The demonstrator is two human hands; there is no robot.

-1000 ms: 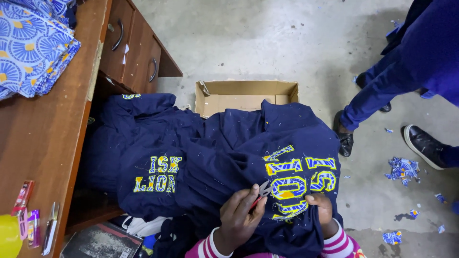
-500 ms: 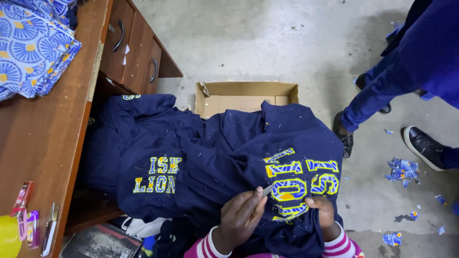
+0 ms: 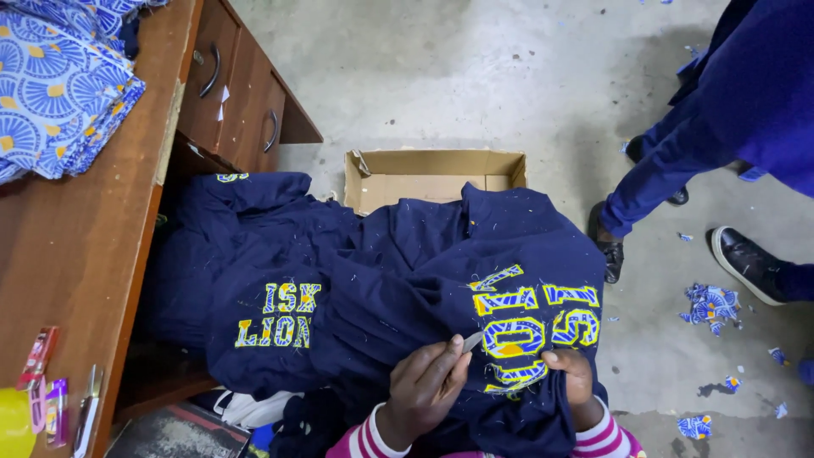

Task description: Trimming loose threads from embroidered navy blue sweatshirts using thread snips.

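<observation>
Left hand (image 3: 421, 386): fingers pinched narrow on a small pale metal tool (image 3: 471, 342), tip at the yellow-and-blue patterned appliqué lettering (image 3: 526, 326). Right hand (image 3: 571, 373): fingers closed on a fold of the navy blue fabric garment (image 3: 441, 271) just beside the lettering. Garment lies draped over the lap, spread toward the open brown cardboard box (image 3: 432, 174) on the grey concrete floor (image 3: 475, 76). Wooden tabletop (image 3: 68, 246) at left w/ stack of blue fan-print cloth (image 3: 51, 93). Another person's blue-trousered leg (image 3: 678, 161) stands at right. Fabric scraps (image 3: 710, 304) on floor nearby.
</observation>
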